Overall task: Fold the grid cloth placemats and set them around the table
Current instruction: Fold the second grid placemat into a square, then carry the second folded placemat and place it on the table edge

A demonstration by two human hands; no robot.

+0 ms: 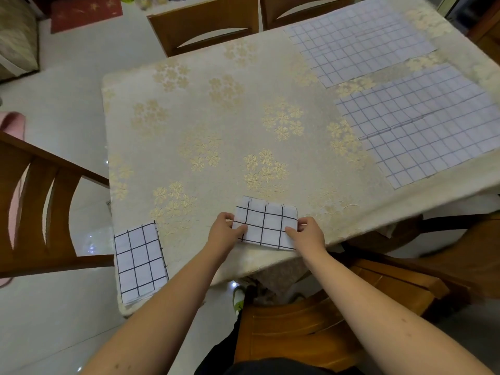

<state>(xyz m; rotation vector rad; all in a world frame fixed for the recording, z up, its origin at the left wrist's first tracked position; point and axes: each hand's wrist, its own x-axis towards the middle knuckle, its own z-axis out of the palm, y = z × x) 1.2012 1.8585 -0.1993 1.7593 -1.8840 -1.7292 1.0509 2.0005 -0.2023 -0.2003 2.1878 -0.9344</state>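
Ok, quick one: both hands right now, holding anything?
Left hand: pinching the left edge of the folded placemat on the table.
Right hand: pinching the same placemat's right edge.

- The person's left hand [226, 230] covers the left edge of a small folded white cloth placemat with a dark grid [266, 224]; its fingers under the cloth are hidden.
- The person's right hand [307, 231] hides that placemat's right edge.
- The picture's right edge cuts off a large flat white grid placemat [422, 125].
- The cream tablecloth with gold flowers [205, 125] hides the table beneath.
- A dark wooden chair [40, 201] is cut at the left edge.
- Objects on the far floor [146, 1] are blurred beyond telling.
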